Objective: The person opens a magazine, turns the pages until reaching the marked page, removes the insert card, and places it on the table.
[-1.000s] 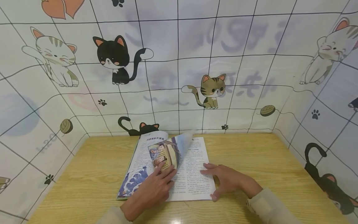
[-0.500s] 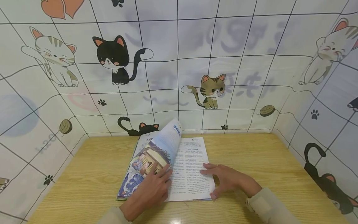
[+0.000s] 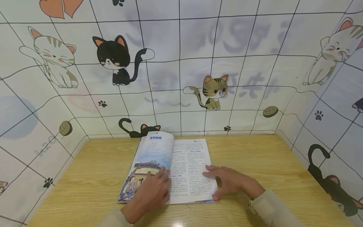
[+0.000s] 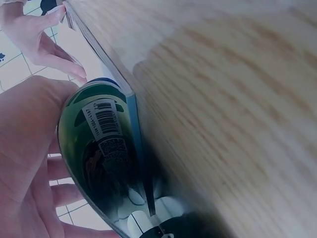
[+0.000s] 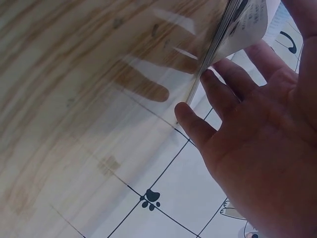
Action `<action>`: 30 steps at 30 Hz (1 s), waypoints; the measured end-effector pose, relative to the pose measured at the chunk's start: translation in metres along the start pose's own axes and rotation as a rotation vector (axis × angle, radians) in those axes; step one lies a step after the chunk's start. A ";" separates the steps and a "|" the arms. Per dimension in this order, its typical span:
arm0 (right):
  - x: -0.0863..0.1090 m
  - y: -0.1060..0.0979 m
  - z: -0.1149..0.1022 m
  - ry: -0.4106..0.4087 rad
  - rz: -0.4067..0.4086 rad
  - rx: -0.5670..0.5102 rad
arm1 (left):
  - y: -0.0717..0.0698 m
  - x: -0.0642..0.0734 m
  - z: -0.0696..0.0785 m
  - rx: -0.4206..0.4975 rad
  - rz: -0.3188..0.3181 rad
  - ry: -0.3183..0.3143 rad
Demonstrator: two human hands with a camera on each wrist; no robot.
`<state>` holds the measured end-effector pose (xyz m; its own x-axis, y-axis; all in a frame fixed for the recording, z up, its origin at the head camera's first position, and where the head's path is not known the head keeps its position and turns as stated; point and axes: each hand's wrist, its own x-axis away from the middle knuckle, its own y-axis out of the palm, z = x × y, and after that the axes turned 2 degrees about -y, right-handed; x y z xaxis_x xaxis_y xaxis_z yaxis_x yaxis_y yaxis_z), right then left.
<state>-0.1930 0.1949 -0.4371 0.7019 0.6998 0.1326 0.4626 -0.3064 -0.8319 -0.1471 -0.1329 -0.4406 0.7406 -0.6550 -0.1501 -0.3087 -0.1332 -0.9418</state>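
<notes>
An open magazine (image 3: 188,176) lies on the wooden table. Its left page (image 3: 157,146) carries a blue heading and a colour picture of two figures by a building. My left hand (image 3: 151,192) rests on the lower part of that page, fingers extended, covering some of the picture. At the right edge, my right hand (image 3: 233,182) touches the printed text page with spread fingers, the thumb at its lower corner. A strip of a coloured page shows under that corner. In the left wrist view, the green back cover (image 4: 91,144) with a barcode bows up from the table.
The table (image 3: 261,154) extends on both sides of the magazine. A white wall covering (image 3: 181,72) with black grid lines and cartoon cats encloses it at the back and both sides.
The picture page has turned over from right to left and now lies on the left side under my left hand. My right hand stays nearly in place; the right page's lower corner has lifted slightly.
</notes>
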 end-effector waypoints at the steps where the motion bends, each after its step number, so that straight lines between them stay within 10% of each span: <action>1: 0.000 0.000 0.000 0.000 0.001 0.002 | 0.000 0.000 0.000 0.011 -0.009 -0.010; 19: -0.002 0.002 0.004 -0.010 0.017 0.011 | 0.002 -0.001 0.002 0.023 -0.023 -0.040; 30: -0.005 0.001 0.002 0.027 0.014 -0.006 | -0.002 -0.005 0.007 0.040 -0.135 -0.086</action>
<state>-0.1971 0.1924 -0.4402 0.7227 0.6777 0.1358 0.4560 -0.3198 -0.8306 -0.1457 -0.1239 -0.4405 0.8224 -0.5671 -0.0446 -0.1802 -0.1853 -0.9660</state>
